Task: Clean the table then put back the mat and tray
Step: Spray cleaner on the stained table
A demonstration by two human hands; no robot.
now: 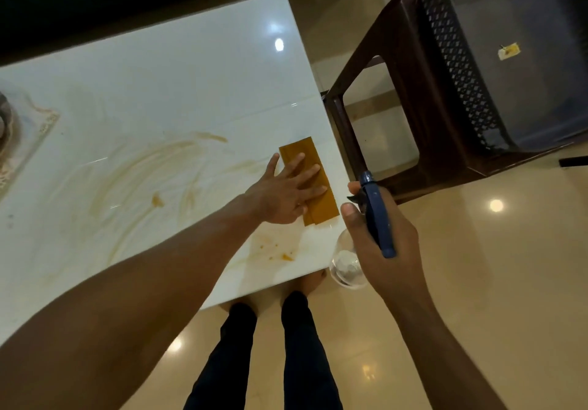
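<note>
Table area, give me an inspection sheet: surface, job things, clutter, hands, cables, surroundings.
Surface: white glossy table with brown smears and orange crumbs near its front edge.
Job things: folded orange cloth lies flat near the right edge; clear spray bottle with blue head; patterned mat or tray at left edge, partly cut off.
Clutter: nothing seen.
Hands: left hand presses flat on the cloth; right hand grips the bottle.
Cables: nothing seen.
Surroundings: brown plastic chair, shiny tiled floor.

White glossy table (165, 91) w/ orange-brown smears; mustard cloth (313, 167); navy spray bottle (377, 215) head; dark brown lattice-pattern chair (413, 97) at 2 o'clock.
</note>
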